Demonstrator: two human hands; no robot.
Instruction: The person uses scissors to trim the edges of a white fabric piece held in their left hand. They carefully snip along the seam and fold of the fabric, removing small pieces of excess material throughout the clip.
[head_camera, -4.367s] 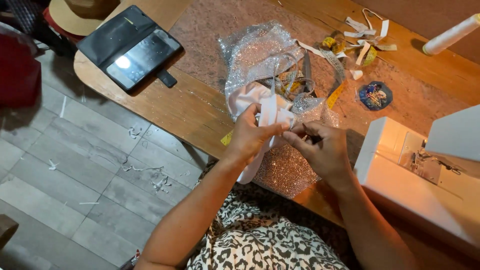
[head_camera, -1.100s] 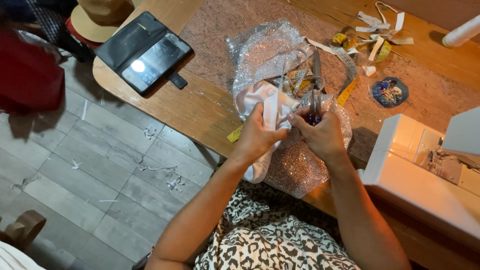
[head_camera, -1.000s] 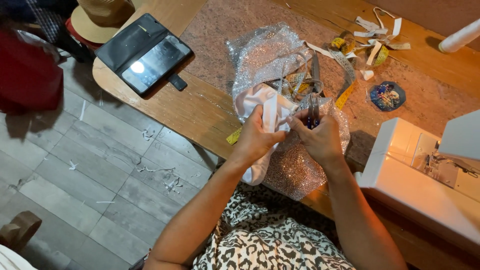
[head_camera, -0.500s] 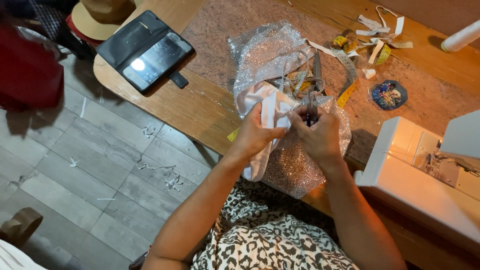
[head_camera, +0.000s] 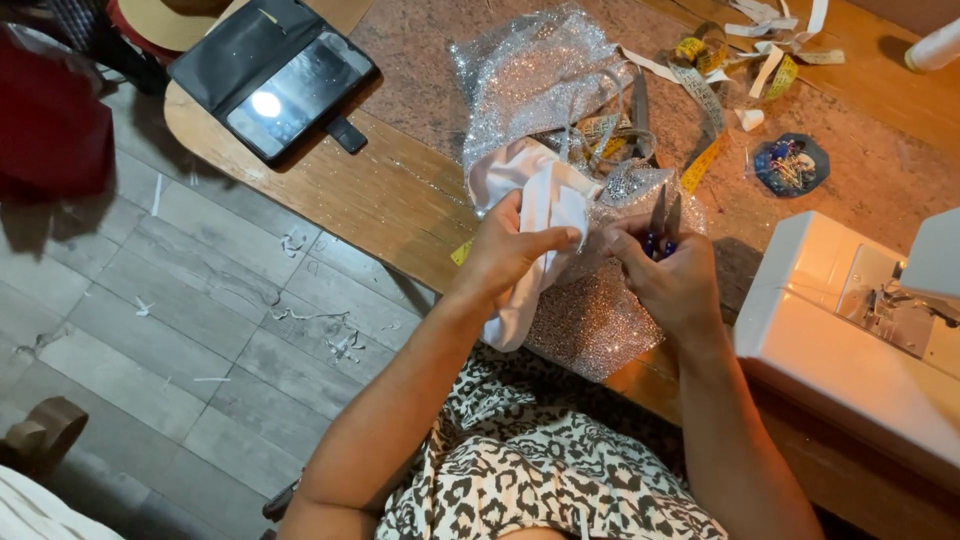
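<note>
On the floor (head_camera: 150, 330) at far left the white scraps (head_camera: 340, 345) lie as they did a second ago; the phone (head_camera: 272, 78) in its black case sits at the table's (head_camera: 400, 200) corner, screen glaring as before, and only the view has slid a little. The left hand (head_camera: 505, 258) is clenched on the white cloth (head_camera: 545, 200), thumb pressed across the fold, and it has barely moved over the last second, so the grip reads as a steady hold rather than a fresh one. The cloth sits at the table's near edge, over the glitter fabric (head_camera: 590, 320), part of which hangs past the edge toward the lap; more of that fabric (head_camera: 530, 70) is bunched further back. The right hand (head_camera: 672, 283) grasps small snips (head_camera: 664, 215), blades up and just beside the cloth; four seconds back it sat lower and apart from the left, and since then it has closed in to the fold; my reading is that trimming at the seam is under way. Whether the blades are parted I cannot tell. Right of the hands lie the tape measure (head_camera: 700, 100), a pin dish (head_camera: 788, 165), and the white sewing machine (head_camera: 850, 330), unchanged.
</note>
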